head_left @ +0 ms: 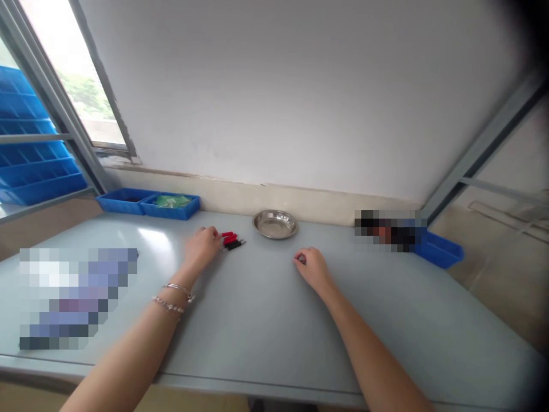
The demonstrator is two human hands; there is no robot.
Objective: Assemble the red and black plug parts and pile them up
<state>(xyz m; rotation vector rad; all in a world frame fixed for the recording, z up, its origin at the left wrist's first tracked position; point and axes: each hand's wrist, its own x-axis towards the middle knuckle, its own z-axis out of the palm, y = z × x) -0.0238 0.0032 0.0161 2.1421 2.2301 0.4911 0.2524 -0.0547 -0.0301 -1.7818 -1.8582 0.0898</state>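
Observation:
My left hand [203, 247] is over the table with its fingers bent together, right beside a small bunch of slim red pieces [229, 236] and black pieces [234, 245] with metallic tips. Whether its fingertips grip one of them is hidden. To the right, my right hand [314, 268] is closed, and a small dark, shiny piece [302, 259] shows between its curled fingers; its kind is too small to tell. Beyond and between both hands sits a round, shallow metal dish [275, 224].
Two blue trays [171, 213] stand at the back left, one with a green bag [171, 201]. A blue bin [441, 250] and a blurred-out patch [388, 230] are at the back right. Another blurred-out thing [81, 297] lies left on the grey table [257, 332].

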